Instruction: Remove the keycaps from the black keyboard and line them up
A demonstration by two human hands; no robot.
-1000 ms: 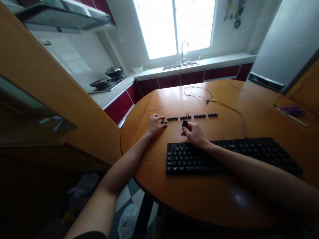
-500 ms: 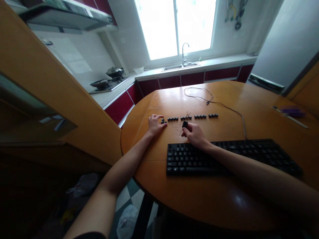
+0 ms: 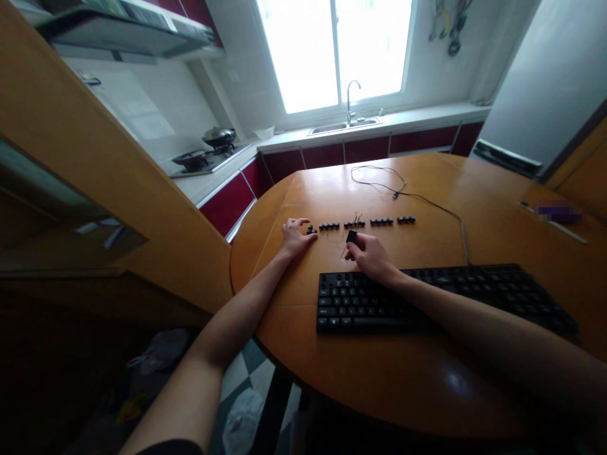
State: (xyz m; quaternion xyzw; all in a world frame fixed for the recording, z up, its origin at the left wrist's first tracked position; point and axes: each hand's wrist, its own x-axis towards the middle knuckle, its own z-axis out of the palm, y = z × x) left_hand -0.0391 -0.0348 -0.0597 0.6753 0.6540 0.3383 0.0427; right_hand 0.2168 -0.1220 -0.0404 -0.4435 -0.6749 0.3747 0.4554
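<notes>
Black keycaps [image 3: 311, 231] sit on the wooden worktop [image 3: 289, 287] between parted thumb and fingers of the left hand [image 3: 294, 239]. Nearby, the right hand [image 3: 371, 255] pinches a square black piece [image 3: 351, 236] just beyond the keyboard [image 3: 363, 308].

A faucet [image 3: 349, 106] stands at the sink [image 3: 328, 129] before a bright window [image 3: 303, 57].

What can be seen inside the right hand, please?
The right hand pinches a small black piece, whose upper part shows. The gripped part, and anything deeper in the grip, is covered.
</notes>
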